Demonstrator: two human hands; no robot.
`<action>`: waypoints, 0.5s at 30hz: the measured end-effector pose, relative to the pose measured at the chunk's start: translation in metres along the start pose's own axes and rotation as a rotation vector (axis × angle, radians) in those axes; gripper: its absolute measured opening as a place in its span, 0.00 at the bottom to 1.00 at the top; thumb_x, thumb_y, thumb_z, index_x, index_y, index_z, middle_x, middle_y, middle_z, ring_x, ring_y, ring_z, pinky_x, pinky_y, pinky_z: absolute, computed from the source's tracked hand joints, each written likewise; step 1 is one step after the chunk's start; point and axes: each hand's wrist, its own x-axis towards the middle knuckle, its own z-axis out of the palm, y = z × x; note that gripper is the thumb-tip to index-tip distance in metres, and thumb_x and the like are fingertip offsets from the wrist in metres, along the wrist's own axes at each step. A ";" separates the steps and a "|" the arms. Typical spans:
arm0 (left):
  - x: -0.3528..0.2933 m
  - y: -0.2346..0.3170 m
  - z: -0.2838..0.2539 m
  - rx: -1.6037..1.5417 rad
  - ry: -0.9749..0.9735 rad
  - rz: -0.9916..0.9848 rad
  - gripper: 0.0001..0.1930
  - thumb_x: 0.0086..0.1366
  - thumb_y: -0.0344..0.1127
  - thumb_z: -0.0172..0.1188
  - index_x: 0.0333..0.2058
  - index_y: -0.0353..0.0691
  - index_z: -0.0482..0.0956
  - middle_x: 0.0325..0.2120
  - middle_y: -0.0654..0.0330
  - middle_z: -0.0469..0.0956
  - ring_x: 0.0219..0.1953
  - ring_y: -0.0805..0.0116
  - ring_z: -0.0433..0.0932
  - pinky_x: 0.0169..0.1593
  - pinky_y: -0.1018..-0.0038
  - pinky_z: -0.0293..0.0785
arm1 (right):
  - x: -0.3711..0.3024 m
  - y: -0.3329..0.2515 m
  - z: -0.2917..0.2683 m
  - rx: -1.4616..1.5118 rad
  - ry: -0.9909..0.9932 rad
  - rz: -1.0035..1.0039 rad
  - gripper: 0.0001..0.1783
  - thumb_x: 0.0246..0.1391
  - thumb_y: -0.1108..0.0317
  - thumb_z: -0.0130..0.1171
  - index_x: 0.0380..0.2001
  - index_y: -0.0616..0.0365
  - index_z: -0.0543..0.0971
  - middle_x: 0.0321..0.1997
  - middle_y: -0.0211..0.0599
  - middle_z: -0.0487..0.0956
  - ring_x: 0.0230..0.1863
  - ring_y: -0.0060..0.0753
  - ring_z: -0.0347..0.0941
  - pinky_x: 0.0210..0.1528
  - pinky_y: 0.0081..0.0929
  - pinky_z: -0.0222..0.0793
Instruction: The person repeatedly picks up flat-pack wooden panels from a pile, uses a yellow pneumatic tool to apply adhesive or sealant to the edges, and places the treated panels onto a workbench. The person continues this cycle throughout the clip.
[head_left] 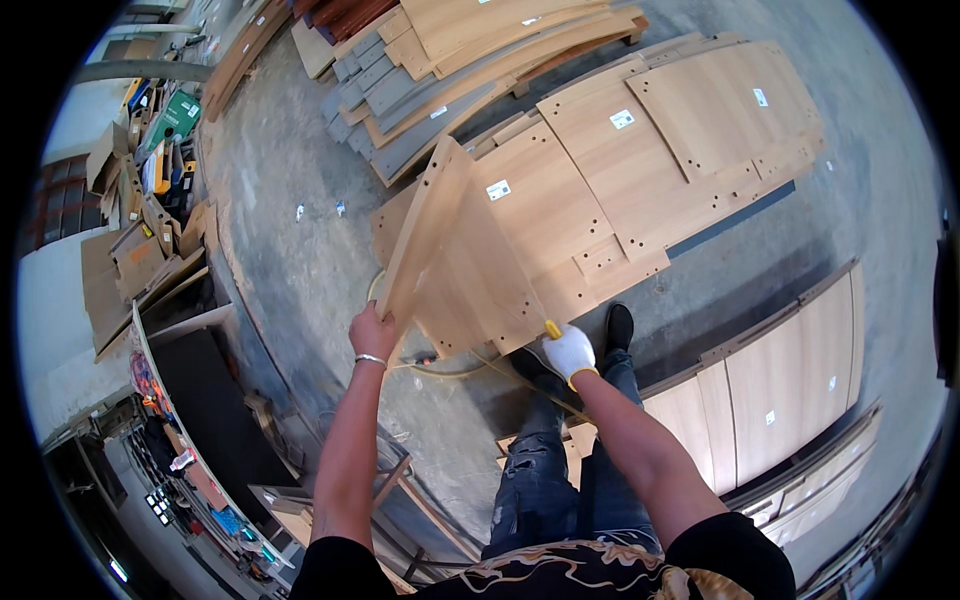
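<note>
A light wood-grain panel (pixel 470 265) is tilted up, its long left edge raised above the boards beneath it. My bare left hand (pixel 371 332), with a bracelet at the wrist, is closed on the near end of that raised edge. My right hand (pixel 571 354) wears a white glove with a yellow cuff. Its fingers are closed round a small yellow object (pixel 552 328), held at the panel's near right corner; its kind is not clear. Drilled holes run along the panel's edges.
More wood panels (pixel 680 130) with white labels lie stacked ahead and right. Grey and wood boards (pixel 400 90) are piled at the back. Another panel stack (pixel 770 380) lies near right. A yellow hose (pixel 450 374) crosses the floor by my feet. Cardboard scraps (pixel 140 255) heap at left.
</note>
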 end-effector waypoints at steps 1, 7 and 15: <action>-0.008 0.005 -0.004 -0.006 0.024 -0.015 0.12 0.55 0.35 0.64 0.38 0.40 0.80 0.32 0.45 0.82 0.37 0.42 0.80 0.40 0.54 0.76 | 0.008 0.004 -0.006 0.056 0.055 0.064 0.19 0.50 0.56 0.60 0.39 0.59 0.81 0.39 0.53 0.82 0.44 0.57 0.79 0.47 0.45 0.75; -0.015 -0.021 0.023 0.003 0.057 0.025 0.11 0.56 0.32 0.63 0.39 0.43 0.80 0.30 0.46 0.81 0.35 0.43 0.80 0.39 0.52 0.76 | -0.010 -0.035 -0.006 -0.200 -0.296 -0.312 0.18 0.50 0.53 0.58 0.37 0.54 0.82 0.39 0.50 0.83 0.43 0.56 0.79 0.49 0.46 0.74; 0.000 -0.002 -0.002 0.017 -0.059 0.069 0.12 0.54 0.35 0.63 0.39 0.40 0.79 0.29 0.44 0.81 0.34 0.41 0.80 0.39 0.52 0.76 | 0.016 -0.038 -0.006 0.109 0.082 -0.191 0.17 0.50 0.56 0.60 0.35 0.59 0.81 0.32 0.55 0.81 0.38 0.57 0.79 0.42 0.46 0.74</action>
